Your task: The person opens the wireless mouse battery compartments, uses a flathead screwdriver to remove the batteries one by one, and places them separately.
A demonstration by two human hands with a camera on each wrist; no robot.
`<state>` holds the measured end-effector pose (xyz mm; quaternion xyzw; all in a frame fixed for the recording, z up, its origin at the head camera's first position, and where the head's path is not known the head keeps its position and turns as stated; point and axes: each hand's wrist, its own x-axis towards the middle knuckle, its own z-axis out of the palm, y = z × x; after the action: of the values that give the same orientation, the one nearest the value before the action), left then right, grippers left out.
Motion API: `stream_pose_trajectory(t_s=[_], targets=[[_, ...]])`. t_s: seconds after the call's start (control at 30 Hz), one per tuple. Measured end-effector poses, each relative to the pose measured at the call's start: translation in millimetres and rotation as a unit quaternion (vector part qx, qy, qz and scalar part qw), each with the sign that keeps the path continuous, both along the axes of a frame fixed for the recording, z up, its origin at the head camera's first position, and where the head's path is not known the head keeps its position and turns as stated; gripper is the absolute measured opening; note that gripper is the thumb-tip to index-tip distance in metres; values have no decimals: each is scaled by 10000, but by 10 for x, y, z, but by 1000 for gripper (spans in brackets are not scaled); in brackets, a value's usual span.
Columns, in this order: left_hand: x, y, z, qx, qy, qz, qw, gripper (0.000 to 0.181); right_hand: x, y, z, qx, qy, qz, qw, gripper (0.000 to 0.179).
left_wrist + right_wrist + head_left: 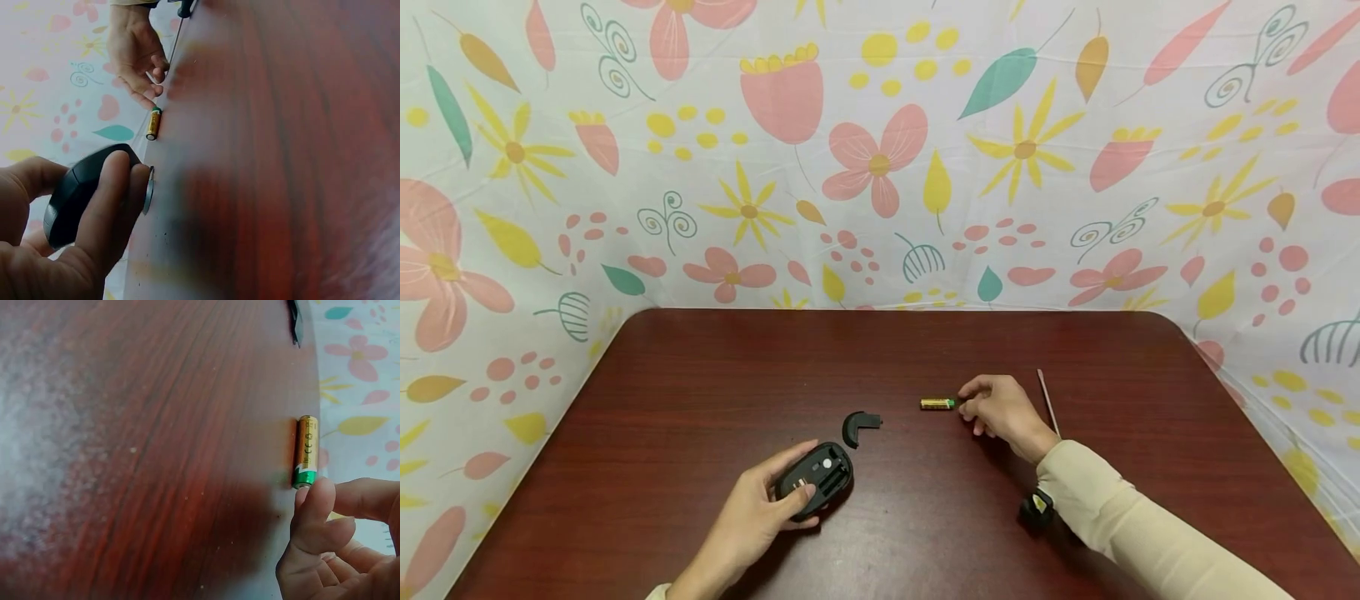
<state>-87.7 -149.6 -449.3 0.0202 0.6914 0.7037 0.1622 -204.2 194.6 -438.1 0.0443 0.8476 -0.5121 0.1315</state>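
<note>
My left hand holds a black computer mouse, underside up, with its battery compartment uncovered and the thumb across its lower part. The left wrist view shows the fingers wrapped about the mouse's sides. A black curved battery cover with a straight tab lies on the table just beyond the mouse. Farther right, a gold battery with a green end lies on its side. Right at that green end are the bent fingertips of my right hand; the battery is not enclosed by them.
A thin metal rod, like a screwdriver shaft, lies behind my right hand, its near end hidden by the sleeve. A small black device is at the right wrist. The dark reddish table meets a flower-patterned cloth at its back edge.
</note>
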Motion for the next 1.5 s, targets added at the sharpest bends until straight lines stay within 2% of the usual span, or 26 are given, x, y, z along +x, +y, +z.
stream_pose_trajectory(t_s=[0.1, 0.2, 0.5, 0.77, 0.97, 1.2, 1.5], targets=[[24, 15, -10, -97, 6, 5, 10000, 60, 15, 14, 18, 13, 9, -32, 10000, 25], [26, 12, -23, -156, 76, -132, 9998, 58, 30, 20, 32, 27, 36, -46, 10000, 26], [-58, -97, -73, -154, 342, -840, 9958, 50, 72, 26, 66, -41, 51, -7, 10000, 27], [-115, -144, -109, 36, 37, -1212, 9926, 47, 97, 14, 83, -105, 69, 8, 9999, 27], [-137, -164, -108, 67, -98, -1141, 9934, 48, 109, 23, 99, -94, 83, 19, 9999, 28], [-116, -176, -95, -483, -5, -900, 9948, 45, 112, 45, 81, -118, 80, 17, 9999, 29], [-75, -155, -64, -1066, 201, -654, 9919, 43, 144, 75, 93, -198, 117, -57, 9997, 31]])
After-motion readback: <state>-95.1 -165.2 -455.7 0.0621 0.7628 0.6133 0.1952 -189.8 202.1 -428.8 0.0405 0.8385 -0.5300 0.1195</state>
